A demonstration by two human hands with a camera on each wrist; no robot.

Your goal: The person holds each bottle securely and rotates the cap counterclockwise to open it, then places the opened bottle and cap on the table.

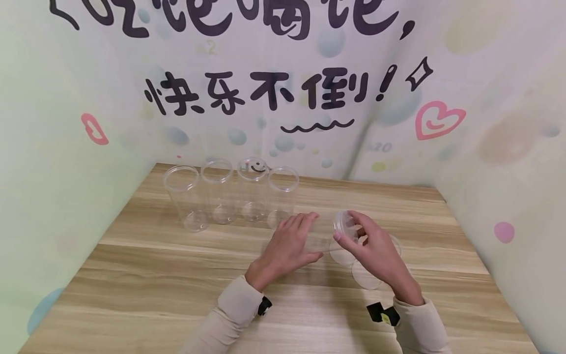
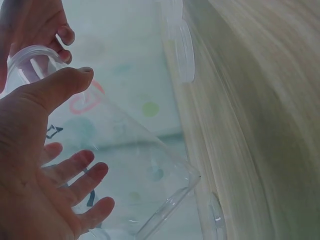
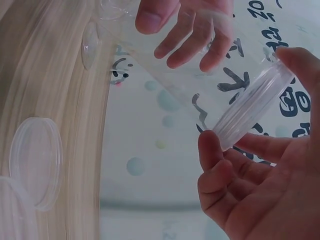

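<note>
A clear plastic jar (image 2: 145,145) lies tilted on its side between the two hands, close over the table in the head view. My left hand (image 1: 283,246) holds its body, thumb on one side and the spread fingers on the other, showing through the clear wall. At the jar's mouth end, my right hand (image 1: 376,250) pinches a clear ridged lid (image 3: 255,107) between thumb and fingers. The lid sits at the mouth, its rim lined up with the jar. Loose round clear lids (image 1: 367,276) lie on the table beneath the right hand.
Several uncovered clear jars (image 1: 181,196) stand upright in a row at the back left of the wooden table (image 1: 146,295). Behind them rises a printed cloth backdrop (image 1: 265,142) with black lettering, and pale side walls flank the table.
</note>
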